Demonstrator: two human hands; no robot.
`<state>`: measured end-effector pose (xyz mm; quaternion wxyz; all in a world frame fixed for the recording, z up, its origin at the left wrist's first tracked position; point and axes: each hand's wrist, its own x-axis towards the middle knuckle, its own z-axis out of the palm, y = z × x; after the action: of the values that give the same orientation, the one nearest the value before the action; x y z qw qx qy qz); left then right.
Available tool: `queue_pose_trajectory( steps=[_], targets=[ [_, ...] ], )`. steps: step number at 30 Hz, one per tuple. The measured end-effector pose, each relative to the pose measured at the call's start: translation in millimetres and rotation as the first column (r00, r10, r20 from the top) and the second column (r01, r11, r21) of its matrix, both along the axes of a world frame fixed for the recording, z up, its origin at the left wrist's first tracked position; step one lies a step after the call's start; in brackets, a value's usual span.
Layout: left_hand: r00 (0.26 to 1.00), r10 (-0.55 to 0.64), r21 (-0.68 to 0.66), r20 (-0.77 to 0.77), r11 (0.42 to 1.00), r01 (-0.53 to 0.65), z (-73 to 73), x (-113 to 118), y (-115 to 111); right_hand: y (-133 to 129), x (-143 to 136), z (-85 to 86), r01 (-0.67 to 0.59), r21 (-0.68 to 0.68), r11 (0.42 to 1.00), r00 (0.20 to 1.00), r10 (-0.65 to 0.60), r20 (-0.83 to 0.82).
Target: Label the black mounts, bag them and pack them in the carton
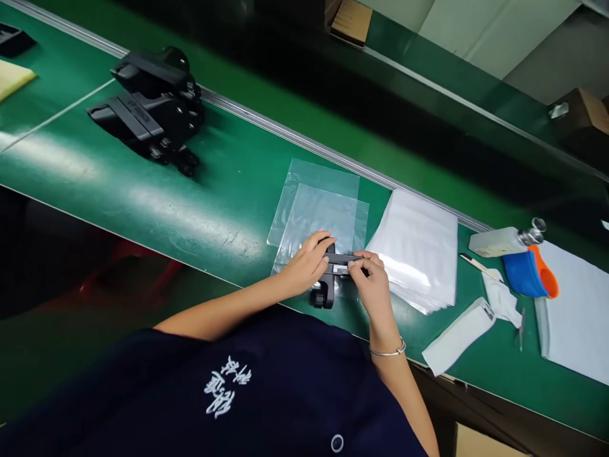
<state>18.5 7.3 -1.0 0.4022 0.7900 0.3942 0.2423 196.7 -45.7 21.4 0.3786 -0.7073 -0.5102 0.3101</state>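
Both hands are on a black plastic part [328,287] with a round knob, lying at the table's front edge over clear plastic bags [323,209]. My left hand [311,261] grips its left side, fingers bent over the top. A small white label [340,270] shows on the part's face. Beside that label, my right hand [372,279] pinches the part's right end with thumb and fingers. A metal bracelet circles the right wrist.
Two black assemblies [137,114] rest on the green table [228,190] at the left. On the right are a stack of clear bags [419,247], a white bottle [495,242], a blue and orange cup [523,274], a white strip roll [459,336] and white sheets [575,311].
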Motion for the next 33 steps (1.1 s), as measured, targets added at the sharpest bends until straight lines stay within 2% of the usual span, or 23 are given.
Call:
queue_pose_trajectory(
  steps=[22,26,29,33],
  targets=[
    [1.000,0.018,-0.002,0.018,1.000,-0.018,1.8,2,0,0,0,5.1,-0.047,-0.029,0.998,0.997,0.049,0.062],
    [0.998,0.048,0.071,0.047,0.996,-0.051,4.7,-2,-2,0,-1,7.0,-0.066,-0.021,0.998,0.992,0.068,0.109],
    [0.994,-0.080,0.147,0.081,0.987,0.067,9.8,-11,-1,1,-3,6.8,-0.083,-0.004,0.997,0.987,0.083,0.138],
    [0.957,-0.288,0.112,0.035,0.953,0.282,15.2,-21,7,2,1,8.7,-0.097,-0.005,0.995,0.983,0.096,0.156]
  ],
)
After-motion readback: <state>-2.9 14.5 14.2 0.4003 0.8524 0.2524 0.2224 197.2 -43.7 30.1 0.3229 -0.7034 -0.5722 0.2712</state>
